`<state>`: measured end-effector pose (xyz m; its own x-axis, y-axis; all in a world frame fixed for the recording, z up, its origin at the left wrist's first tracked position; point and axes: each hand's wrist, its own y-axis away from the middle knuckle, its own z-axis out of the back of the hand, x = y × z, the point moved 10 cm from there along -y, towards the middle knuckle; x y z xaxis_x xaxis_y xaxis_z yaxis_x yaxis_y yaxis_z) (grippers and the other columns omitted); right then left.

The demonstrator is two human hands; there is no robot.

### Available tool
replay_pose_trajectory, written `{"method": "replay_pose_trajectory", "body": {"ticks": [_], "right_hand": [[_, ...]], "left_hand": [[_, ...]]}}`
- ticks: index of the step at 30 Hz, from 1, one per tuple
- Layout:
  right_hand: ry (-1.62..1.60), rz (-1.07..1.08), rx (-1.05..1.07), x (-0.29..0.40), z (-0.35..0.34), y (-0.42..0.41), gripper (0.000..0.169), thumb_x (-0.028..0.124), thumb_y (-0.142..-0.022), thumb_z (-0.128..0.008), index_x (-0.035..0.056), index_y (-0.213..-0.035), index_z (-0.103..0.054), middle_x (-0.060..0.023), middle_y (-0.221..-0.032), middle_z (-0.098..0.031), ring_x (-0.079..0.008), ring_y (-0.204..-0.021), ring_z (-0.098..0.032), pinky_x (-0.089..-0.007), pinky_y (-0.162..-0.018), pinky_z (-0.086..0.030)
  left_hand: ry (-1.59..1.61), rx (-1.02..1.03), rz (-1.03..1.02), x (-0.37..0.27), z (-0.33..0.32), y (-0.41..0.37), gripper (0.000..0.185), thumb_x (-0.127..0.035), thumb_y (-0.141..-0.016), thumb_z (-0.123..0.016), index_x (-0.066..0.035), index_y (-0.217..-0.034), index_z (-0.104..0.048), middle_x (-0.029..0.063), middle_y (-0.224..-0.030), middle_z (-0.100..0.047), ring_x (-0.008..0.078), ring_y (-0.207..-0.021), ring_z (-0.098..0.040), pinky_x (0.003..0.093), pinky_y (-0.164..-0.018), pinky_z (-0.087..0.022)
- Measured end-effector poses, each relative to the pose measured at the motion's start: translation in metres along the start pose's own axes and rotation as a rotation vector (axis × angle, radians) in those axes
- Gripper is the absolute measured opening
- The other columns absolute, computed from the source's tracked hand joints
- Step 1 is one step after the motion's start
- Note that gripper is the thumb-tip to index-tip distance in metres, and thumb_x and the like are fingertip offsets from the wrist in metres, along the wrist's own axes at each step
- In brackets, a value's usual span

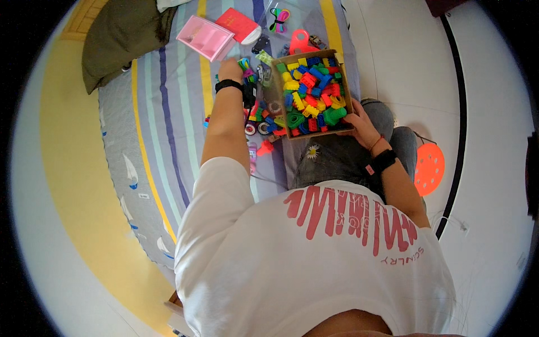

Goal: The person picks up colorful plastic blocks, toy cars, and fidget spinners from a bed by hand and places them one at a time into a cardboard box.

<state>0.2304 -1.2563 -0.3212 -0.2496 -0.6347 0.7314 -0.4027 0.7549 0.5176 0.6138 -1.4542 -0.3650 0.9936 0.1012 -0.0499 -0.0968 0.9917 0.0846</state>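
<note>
A cardboard box full of coloured plastic building blocks stands at the bed's edge, close to my lap. My right hand grips its near right corner, the thumb along the side and the other fingers partly hidden beneath. On the other side, my left hand reaches down to the striped bed sheet, just below a pink plastic tray with compartments. Its fingers are turned away from view, so I cannot tell whether anything is in them. A bundle of coloured bands lies right beside it.
Between my left arm and the box lie loose blocks and toy wheels. Small toy cars, a red envelope and another band bundle are farther off. A dark cushion sits far left; an orange round stool stands right.
</note>
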Motion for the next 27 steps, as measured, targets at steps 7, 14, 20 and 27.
{"method": "replay_pose_trajectory", "body": {"ticks": [7, 14, 20, 27], "right_hand": [[0.109, 0.1, -0.02, -0.002, 0.012, -0.01, 0.072, 0.013, -0.081, -0.054, 0.0163, -0.145, -0.023, -0.0085, -0.131, -0.042, -0.0252, -0.116, -0.046, -0.0473, -0.089, -0.048], [0.011, -0.105, -0.077, -0.004, 0.001, 0.004, 0.071, 0.014, -0.081, -0.054, 0.014, -0.145, -0.024, -0.0094, -0.128, -0.043, -0.0256, -0.114, -0.047, -0.0468, -0.083, -0.052], [0.049, -0.116, -0.069, -0.003, 0.001, 0.002, 0.073, 0.018, -0.081, -0.056, 0.0141, -0.145, -0.023, -0.0099, -0.131, -0.042, -0.0265, -0.116, -0.047, -0.0471, -0.083, -0.053], [0.222, -0.039, -0.059, -0.009, 0.024, -0.01, 0.066, 0.016, -0.082, -0.057, 0.0096, -0.141, -0.029, -0.0117, -0.131, -0.044, -0.0273, -0.111, -0.052, -0.0442, -0.084, -0.053]], "left_hand": [[0.032, 0.043, 0.093, 0.005, -0.002, 0.005, 0.021, -0.018, -0.077, -0.063, -0.003, -0.09, -0.068, 0.0227, -0.096, -0.066, 0.0386, -0.09, -0.064, 0.0472, -0.08, -0.051], [0.351, -0.033, 0.056, 0.026, 0.022, 0.042, 0.025, -0.015, -0.074, -0.066, -0.001, -0.095, -0.068, 0.0175, -0.086, -0.068, 0.0311, -0.082, -0.066, 0.0412, -0.072, -0.052], [1.859, 0.066, 0.461, 0.029, 0.034, 0.119, 0.036, -0.006, -0.088, -0.057, 0.009, -0.121, -0.053, 0.0142, -0.103, -0.064, 0.0201, -0.092, -0.065, 0.0281, -0.078, -0.055], [1.954, 0.291, 0.169, -0.106, 0.112, 0.176, 0.035, -0.013, -0.096, -0.05, 0.004, -0.126, -0.05, 0.0136, -0.117, -0.058, 0.023, -0.105, -0.061, 0.0288, -0.089, -0.051]]}}
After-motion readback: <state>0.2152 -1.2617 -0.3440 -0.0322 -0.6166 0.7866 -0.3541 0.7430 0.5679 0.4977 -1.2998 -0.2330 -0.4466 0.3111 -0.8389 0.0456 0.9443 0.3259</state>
